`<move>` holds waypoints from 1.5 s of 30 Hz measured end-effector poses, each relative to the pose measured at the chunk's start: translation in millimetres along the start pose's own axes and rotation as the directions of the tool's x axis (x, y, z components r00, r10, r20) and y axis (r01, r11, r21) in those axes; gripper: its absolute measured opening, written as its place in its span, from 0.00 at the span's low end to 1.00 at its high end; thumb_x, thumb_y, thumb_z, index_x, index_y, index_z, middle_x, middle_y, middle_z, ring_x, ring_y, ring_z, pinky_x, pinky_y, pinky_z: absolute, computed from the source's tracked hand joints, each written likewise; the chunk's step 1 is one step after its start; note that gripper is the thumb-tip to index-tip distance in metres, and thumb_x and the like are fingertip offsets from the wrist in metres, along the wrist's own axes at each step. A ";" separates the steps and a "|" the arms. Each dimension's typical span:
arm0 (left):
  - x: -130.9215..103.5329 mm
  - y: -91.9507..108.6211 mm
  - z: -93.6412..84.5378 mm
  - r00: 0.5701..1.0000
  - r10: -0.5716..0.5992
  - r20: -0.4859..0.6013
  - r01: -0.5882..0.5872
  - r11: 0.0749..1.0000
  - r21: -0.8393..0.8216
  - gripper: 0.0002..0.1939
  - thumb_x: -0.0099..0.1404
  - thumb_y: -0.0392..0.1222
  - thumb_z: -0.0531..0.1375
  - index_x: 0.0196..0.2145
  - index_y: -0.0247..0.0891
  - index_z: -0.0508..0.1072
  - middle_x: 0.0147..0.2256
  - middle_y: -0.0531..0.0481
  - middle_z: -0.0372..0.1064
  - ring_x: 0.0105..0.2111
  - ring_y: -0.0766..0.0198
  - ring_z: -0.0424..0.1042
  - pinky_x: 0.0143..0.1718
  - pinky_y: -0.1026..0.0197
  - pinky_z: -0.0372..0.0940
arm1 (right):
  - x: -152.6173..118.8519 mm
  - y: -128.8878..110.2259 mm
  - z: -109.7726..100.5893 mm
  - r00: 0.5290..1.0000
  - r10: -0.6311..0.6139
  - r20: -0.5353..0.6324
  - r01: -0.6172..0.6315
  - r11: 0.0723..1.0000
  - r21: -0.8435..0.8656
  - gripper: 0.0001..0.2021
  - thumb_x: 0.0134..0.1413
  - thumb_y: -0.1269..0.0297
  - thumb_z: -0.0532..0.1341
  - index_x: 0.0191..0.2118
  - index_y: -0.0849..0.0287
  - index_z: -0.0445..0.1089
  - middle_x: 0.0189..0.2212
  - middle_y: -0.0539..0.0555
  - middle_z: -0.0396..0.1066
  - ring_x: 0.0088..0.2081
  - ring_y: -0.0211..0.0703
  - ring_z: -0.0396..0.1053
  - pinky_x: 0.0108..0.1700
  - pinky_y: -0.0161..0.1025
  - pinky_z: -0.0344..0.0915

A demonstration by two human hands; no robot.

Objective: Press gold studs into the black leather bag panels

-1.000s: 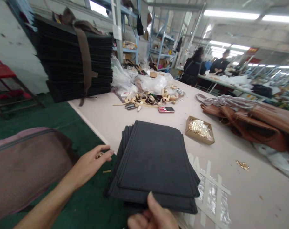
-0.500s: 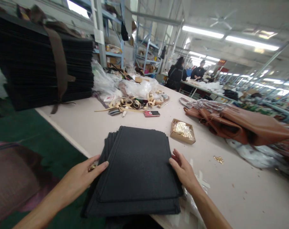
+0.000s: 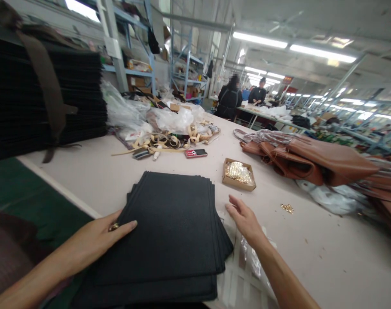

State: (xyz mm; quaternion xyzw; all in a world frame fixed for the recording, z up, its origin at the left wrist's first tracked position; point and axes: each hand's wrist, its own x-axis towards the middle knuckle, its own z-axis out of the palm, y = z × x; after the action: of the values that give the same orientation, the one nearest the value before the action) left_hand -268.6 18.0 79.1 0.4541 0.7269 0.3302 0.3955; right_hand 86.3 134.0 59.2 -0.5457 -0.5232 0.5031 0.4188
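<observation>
Sliding was the likeliest trouble for the stack of black panels [image 3: 169, 227], judging by how it lay across the near-left edge of the table [image 3: 311, 257], its near-left part seemingly out over the green floor [image 3: 62, 210]. Its layers were fanned unevenly, with corners jutting on the right, so a push from one side could have shifted the upper ones over the lower or tipped the overhanging part down.

The left hand [image 3: 100, 235] had its thumb on top at the left edge; its fingers were partly hidden, so whether it gripped the panels or merely steadied them could not be told. Something gold-coloured [image 3: 114, 226] showed at those fingers and, if it was hard, might have marked the dark surface. The right hand [image 3: 243, 216] was released, fingers loosely spread, just off the stack's right side, and gave that side no support. A careless sweep of it might have caught the small cardboard box [image 3: 239, 184] of shiny pieces beyond or the taped clear packet [image 3: 253, 259] beside the forearm.

The panels lay flat, their far end pointing towards the red phone [image 3: 196, 153]. Their long axis appeared to run away from the person, leaning slightly right, though foreshortening made its length hard to judge.
</observation>
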 end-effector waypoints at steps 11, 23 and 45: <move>-20.2 -6.9 14.6 0.997 0.011 0.082 -0.008 0.999 -0.033 0.38 0.58 0.62 0.61 0.61 0.43 0.62 0.51 0.48 0.74 0.47 0.49 0.75 0.45 0.55 0.72 | -5.7 1.8 14.3 0.995 -0.053 0.082 0.062 0.992 -0.106 0.29 0.45 0.53 0.69 0.54 0.59 0.71 0.48 0.60 0.75 0.51 0.54 0.71 0.59 0.52 0.62; -34.7 -4.3 13.6 0.992 0.046 0.118 -0.019 0.975 -0.223 0.32 0.61 0.51 0.62 0.62 0.46 0.62 0.44 0.54 0.77 0.46 0.53 0.75 0.46 0.57 0.71 | 17.7 1.6 39.4 0.987 0.050 0.152 -0.054 0.998 0.025 0.30 0.38 0.56 0.73 0.51 0.60 0.73 0.49 0.59 0.74 0.54 0.59 0.69 0.60 0.53 0.60; 128.4 85.3 -29.5 0.976 0.197 0.089 -0.216 0.847 0.485 0.27 0.53 0.47 0.67 0.49 0.33 0.73 0.51 0.38 0.72 0.54 0.43 0.66 0.56 0.46 0.57 | 1.5 30.1 60.9 0.999 0.044 0.002 -0.043 0.946 0.322 0.46 0.37 0.56 0.72 0.63 0.64 0.59 0.57 0.64 0.67 0.58 0.57 0.65 0.61 0.52 0.60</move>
State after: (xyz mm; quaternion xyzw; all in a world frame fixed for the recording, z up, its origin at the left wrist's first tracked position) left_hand -295.7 164.3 129.3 0.6210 0.7266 0.1665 0.2421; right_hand 30.6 128.2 20.7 -0.4827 -0.4211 0.5894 0.4922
